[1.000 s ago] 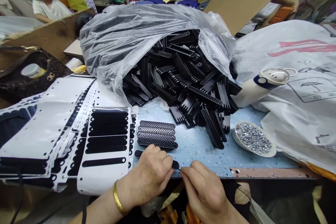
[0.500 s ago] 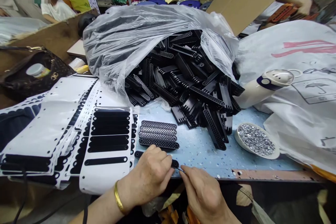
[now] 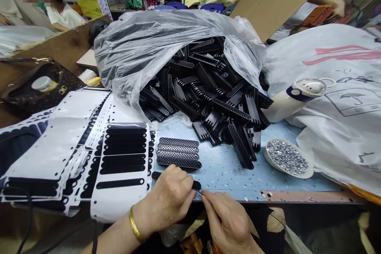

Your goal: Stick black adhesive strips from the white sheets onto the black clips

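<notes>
My left hand (image 3: 172,190), with a gold bangle at the wrist, is closed over a black strip (image 3: 196,185) at the table's front edge, both strip ends showing. Just right of it my right hand (image 3: 226,214) pinches a thin dark tool (image 3: 200,192) whose tip is at the strip's right end. Behind my left hand lies a row of black textured pieces (image 3: 177,153). To the left, a white sheet (image 3: 119,200) carries black adhesive-looking strips (image 3: 126,139).
A clear plastic bag (image 3: 127,43) spills black parts (image 3: 232,107) across the table's back. On the right are a bowl of small silvery pieces (image 3: 287,156), a bottle (image 3: 293,99) and a white sack (image 3: 351,99). Handbag (image 3: 38,87) at left; other people behind.
The view has shifted slightly. My right hand has come a little closer to my left hand, the tool still pinched at the strip's right end.
</notes>
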### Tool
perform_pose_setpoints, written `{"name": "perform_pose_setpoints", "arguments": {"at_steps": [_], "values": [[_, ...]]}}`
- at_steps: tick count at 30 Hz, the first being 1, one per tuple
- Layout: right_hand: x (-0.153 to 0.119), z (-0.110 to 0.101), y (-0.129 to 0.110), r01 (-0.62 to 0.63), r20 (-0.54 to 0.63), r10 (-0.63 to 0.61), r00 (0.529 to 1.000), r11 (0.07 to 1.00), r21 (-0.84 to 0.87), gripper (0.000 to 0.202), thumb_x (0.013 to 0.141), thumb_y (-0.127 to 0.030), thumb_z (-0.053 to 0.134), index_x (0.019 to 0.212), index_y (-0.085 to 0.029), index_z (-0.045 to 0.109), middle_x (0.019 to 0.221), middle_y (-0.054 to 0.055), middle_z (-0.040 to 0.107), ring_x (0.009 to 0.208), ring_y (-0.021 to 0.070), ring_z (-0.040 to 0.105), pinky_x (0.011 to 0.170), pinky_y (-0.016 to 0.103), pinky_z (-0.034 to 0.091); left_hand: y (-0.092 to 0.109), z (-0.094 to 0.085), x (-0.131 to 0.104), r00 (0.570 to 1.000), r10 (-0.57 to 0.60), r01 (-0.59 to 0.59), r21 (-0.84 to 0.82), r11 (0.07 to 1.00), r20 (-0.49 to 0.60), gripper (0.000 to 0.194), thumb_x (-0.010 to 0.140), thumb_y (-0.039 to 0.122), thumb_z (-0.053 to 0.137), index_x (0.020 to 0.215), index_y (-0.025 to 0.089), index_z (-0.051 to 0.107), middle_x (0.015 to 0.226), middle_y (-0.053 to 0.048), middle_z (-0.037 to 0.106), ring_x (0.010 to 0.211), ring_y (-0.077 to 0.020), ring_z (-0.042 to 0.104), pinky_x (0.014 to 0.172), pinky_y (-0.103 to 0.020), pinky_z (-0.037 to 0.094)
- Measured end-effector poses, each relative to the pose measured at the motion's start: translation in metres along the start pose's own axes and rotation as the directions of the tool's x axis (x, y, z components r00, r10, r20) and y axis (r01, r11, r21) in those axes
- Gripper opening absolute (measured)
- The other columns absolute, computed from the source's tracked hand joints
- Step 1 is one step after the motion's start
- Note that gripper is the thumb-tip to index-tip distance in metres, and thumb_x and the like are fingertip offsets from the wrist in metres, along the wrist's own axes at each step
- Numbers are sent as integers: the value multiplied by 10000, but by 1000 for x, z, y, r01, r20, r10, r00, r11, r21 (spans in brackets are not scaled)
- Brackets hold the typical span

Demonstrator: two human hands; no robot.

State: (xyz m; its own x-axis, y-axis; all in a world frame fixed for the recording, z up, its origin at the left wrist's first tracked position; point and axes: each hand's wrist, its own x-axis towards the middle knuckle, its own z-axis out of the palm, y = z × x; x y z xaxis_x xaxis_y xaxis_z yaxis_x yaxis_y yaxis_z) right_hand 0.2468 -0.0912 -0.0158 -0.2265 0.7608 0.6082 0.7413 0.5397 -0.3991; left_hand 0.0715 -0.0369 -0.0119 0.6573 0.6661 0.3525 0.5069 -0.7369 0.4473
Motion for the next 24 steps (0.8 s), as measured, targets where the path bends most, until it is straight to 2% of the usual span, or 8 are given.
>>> {"name": "perform_pose_setpoints", "arguments": {"at_steps": [4,10,17,21,24], "values": [[2,-6,1,19,-14,-19,1000,1000,14,248,890,-22,510,1053,-149,647,620,9,658,490,140,590,475,272,431,-2,2,-1,1000,1,-1,-4,1000,5,148,900,130,509,761,182,512,723,-30,560,690,-193,504,657,-347,396],[8,-6,-1,37,20,-36,999,999,-29,182,906,-24,505,932,-134,647,563,-4,593,473,131,533,483,277,380,-2,1,2,1000,5,-5,-5,1000,10,162,898,134,505,744,181,509,716,-30,555,684,-191,499,649,-343,398],[12,-7,3,100,70,-93,993,990,-100,192,887,-15,483,879,-132,635,552,-5,547,486,136,485,506,282,325,1,-3,1,1000,-1,0,7,1000,16,158,896,135,508,745,181,508,720,-26,552,687,-188,492,661,-344,407],[28,-11,0,139,196,-104,975,975,-174,291,792,8,433,615,-202,531,519,10,500,484,157,426,513,317,278,0,-2,1,1000,2,-2,5,1000,4,173,897,128,494,733,183,505,712,-26,546,681,-187,490,653,-338,402],[39,-8,-2,298,336,-210,918,925,-236,239,647,4,459,562,-218,483,503,34,502,479,184,423,530,349,275,-3,3,0,1000,13,-13,16,1000,-19,207,899,125,474,703,189,493,686,-24,531,656,-183,478,637,-337,391]]}}
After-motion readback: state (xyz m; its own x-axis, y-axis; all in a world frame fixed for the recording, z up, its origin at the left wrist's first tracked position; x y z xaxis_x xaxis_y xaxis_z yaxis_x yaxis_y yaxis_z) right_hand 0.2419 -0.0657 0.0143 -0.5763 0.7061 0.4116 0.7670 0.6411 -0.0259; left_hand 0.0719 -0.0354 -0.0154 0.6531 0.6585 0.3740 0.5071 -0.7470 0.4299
